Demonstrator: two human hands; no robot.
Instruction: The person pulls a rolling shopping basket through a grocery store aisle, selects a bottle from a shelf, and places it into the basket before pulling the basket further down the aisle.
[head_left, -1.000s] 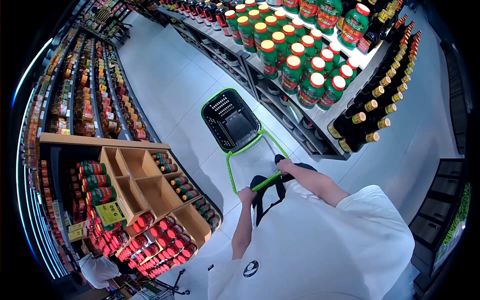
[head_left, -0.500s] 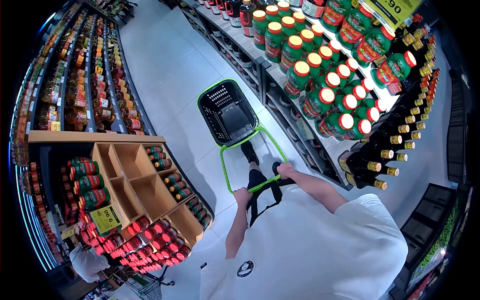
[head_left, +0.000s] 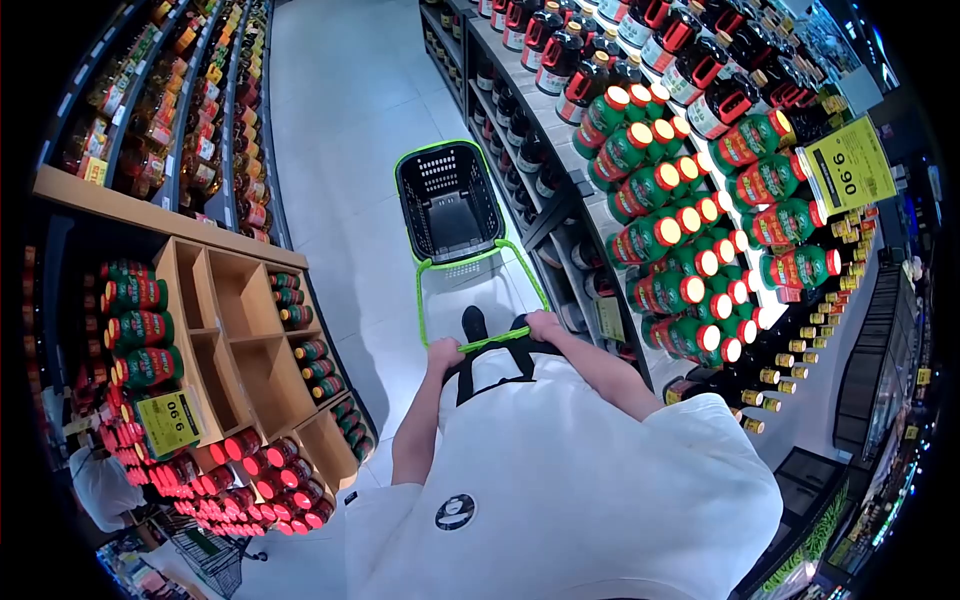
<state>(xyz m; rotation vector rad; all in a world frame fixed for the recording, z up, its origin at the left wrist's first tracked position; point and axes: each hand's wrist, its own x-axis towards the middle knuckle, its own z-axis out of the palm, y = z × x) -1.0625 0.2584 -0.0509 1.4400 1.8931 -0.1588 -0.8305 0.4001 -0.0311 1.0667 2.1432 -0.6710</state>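
A black basket with a green rim stands on the aisle floor ahead of me, with nothing seen inside it. From its near side a green frame handle reaches back to my body. My left hand is wrapped round the left end of the handle's crossbar. Round the right end closes my right hand. Both hands are close to my white shirt, and two dark shoes show just beyond the bar.
Green jars with red lids and dark bottles crowd the right shelf. A wooden shelf unit holds jars on the left. A person in white and a wire cart are at lower left.
The view has turned, and the right shelf's jars and dark bottles appear larger and nearer. The basket now points more straight ahead. Both hands still grip the handle.
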